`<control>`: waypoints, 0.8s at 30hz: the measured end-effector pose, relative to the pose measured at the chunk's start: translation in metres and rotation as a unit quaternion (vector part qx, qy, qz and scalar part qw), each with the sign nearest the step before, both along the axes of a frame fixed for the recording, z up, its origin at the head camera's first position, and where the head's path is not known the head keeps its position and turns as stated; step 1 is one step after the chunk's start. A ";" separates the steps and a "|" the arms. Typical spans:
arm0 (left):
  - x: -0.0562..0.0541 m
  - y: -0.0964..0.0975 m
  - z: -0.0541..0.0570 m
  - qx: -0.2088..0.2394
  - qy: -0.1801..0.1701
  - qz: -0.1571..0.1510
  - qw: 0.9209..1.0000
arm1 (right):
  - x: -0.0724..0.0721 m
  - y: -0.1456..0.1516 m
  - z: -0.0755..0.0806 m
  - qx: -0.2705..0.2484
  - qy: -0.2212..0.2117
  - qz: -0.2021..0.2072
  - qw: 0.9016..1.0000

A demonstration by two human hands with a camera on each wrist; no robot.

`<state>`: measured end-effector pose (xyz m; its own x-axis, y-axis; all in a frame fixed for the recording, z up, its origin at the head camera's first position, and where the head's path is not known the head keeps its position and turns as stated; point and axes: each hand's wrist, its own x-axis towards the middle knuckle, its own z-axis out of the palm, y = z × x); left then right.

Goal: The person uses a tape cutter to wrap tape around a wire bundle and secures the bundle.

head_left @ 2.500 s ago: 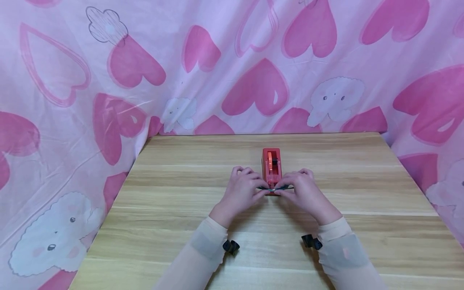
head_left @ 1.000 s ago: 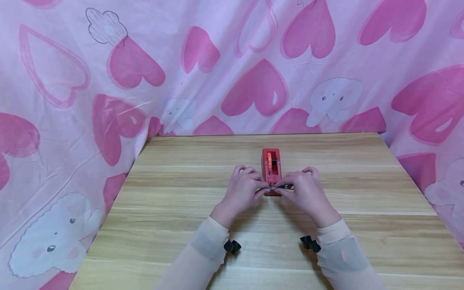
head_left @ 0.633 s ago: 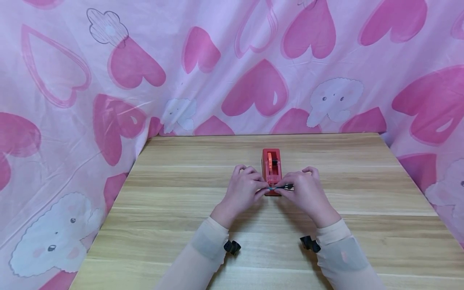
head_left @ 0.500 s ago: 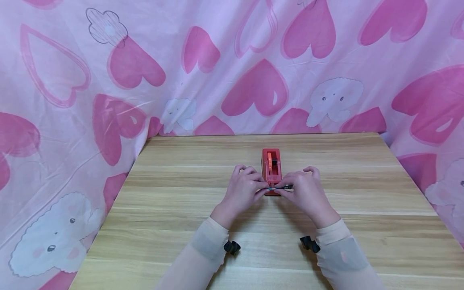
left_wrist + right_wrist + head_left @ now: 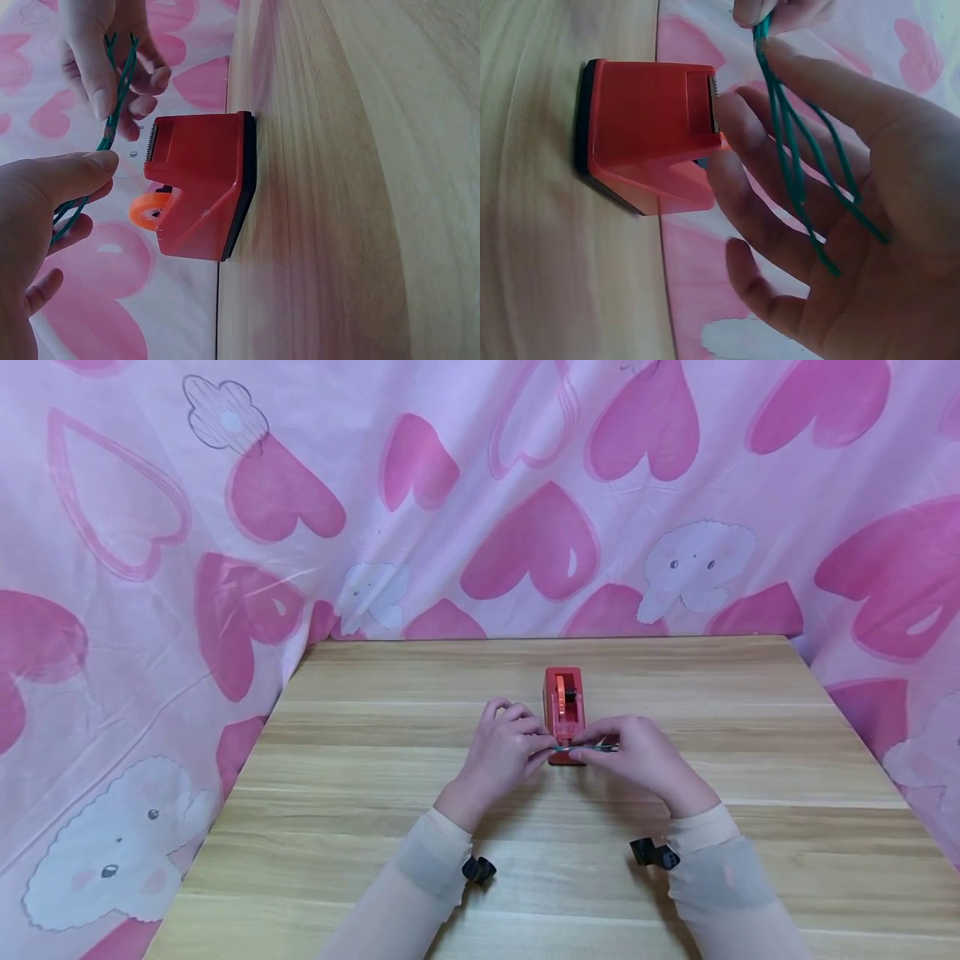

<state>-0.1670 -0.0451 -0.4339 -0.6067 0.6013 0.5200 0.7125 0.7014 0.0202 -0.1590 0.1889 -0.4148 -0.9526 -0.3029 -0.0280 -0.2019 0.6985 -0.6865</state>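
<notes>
A bundle of thin green strands, perhaps wires or twist ties [image 5: 124, 82], is held above the front of a red tape dispenser [image 5: 564, 672]. My left hand [image 5: 498, 756] pinches the bundle between thumb and index finger, and loose ends run back under its palm. Around the other ends is my right hand [image 5: 645, 756]. Its thumb and fingers stand apart, with the strands [image 5: 762, 34] fanning out across its palm in the right wrist view. One right fingertip lies close to the pinched spot; I cannot tell if it touches.
The dispenser has a toothed cutter [image 5: 150, 142] facing my hands and an orange ring [image 5: 139, 208] inside. It stands on a wood-grain table [image 5: 375, 693]. Pink heart-patterned cloth [image 5: 525, 410] hangs behind and along the sides. Each wrist carries a small black camera [image 5: 480, 870].
The right hand has slid slightly right, its thumb and fingers parting from their pinch on the strands. More of the green ends shows. The left hand keeps its pinch, and the dispenser stays put.
</notes>
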 end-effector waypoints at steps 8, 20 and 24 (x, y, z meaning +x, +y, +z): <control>0.000 0.000 0.000 0.015 0.015 -0.014 1.000 | -0.005 0.007 -0.009 -0.070 -0.073 0.020 0.995; -0.001 0.001 -0.002 0.034 0.054 -0.001 0.998 | 0.000 0.003 0.000 -0.096 -0.076 -0.003 0.992; -0.001 0.002 -0.001 0.039 0.051 0.002 0.998 | 0.001 0.003 0.000 -0.093 -0.056 -0.013 0.994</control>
<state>-0.1682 -0.0436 -0.4352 -0.5501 0.5546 0.6243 0.7109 0.7033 0.0017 -0.1582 0.1914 -0.4151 -0.9542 -0.2884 -0.0799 -0.1010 0.5618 -0.8211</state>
